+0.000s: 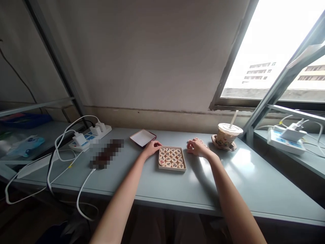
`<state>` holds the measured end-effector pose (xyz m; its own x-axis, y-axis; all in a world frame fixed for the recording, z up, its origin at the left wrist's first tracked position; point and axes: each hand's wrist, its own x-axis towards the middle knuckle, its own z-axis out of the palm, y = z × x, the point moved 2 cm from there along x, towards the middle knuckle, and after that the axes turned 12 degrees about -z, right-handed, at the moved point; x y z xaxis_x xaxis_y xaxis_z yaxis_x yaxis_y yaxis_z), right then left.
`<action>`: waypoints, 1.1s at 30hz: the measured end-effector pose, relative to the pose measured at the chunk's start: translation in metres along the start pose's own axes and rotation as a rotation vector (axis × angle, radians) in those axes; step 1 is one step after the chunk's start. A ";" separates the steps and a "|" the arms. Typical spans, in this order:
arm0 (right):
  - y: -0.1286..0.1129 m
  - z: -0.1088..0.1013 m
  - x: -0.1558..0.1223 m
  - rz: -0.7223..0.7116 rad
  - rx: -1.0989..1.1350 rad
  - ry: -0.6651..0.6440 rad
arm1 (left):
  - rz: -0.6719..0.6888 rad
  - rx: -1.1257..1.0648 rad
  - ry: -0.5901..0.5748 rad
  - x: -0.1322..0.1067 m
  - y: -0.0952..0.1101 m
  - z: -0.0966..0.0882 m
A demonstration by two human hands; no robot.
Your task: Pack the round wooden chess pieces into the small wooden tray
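Observation:
A shallow square box (172, 169) on the desk holds rows of round wooden Chinese chess pieces (173, 159) with dark characters. One piece at its near left corner (161, 163) bears a red character and sits higher than the others. My left hand (151, 149) grips the box's far left edge with bent fingers. Right of the box, my right hand (198, 148) reaches into a small pile of loose chess pieces (196, 139). Its fingers are closed around a piece, partly hidden by the hand.
An upturned box lid (143, 138) lies behind my left hand. A lidded drink cup (226, 135) with a straw stands at the right. Power strips (90, 138) with white cables and a pixelated dark object (108, 154) are at the left. Another power strip (286, 139) is far right.

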<state>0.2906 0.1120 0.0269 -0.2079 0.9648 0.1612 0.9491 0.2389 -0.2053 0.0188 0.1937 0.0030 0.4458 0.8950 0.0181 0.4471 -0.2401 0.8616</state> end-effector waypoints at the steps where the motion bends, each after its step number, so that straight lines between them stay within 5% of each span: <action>1: 0.000 -0.003 -0.003 0.034 0.015 -0.001 | -0.004 0.000 -0.005 0.000 0.000 0.000; 6: -0.010 -0.023 -0.010 0.061 0.167 0.030 | 0.000 -0.018 -0.025 0.002 0.000 -0.001; 9: -0.042 -0.023 -0.004 -0.147 0.311 0.031 | 0.006 -0.007 -0.021 0.004 -0.002 0.000; 13: -0.102 0.001 0.005 -0.502 0.505 -0.157 | 0.045 0.021 -0.023 0.006 -0.004 0.000; 17: -0.127 0.013 0.009 -0.564 0.394 -0.166 | 0.051 0.007 -0.011 0.008 -0.007 0.000; 20: -0.110 -0.001 0.006 -0.478 0.312 -0.135 | 0.044 -0.010 -0.034 0.008 -0.008 0.001; 25: -0.045 -0.032 -0.013 -0.213 0.313 -0.115 | 0.031 -0.018 -0.014 0.006 -0.008 0.000; 29: -0.008 -0.028 -0.025 0.029 0.148 -0.179 | 0.013 -0.016 -0.033 0.005 -0.007 0.001; 33: -0.008 -0.020 -0.022 0.039 0.066 -0.071 | 0.028 0.008 -0.008 0.004 -0.005 0.000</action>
<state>0.2927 0.0869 0.0444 -0.1899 0.9783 0.0831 0.9396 0.2056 -0.2735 0.0183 0.1988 -0.0017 0.4645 0.8848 0.0377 0.4403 -0.2677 0.8570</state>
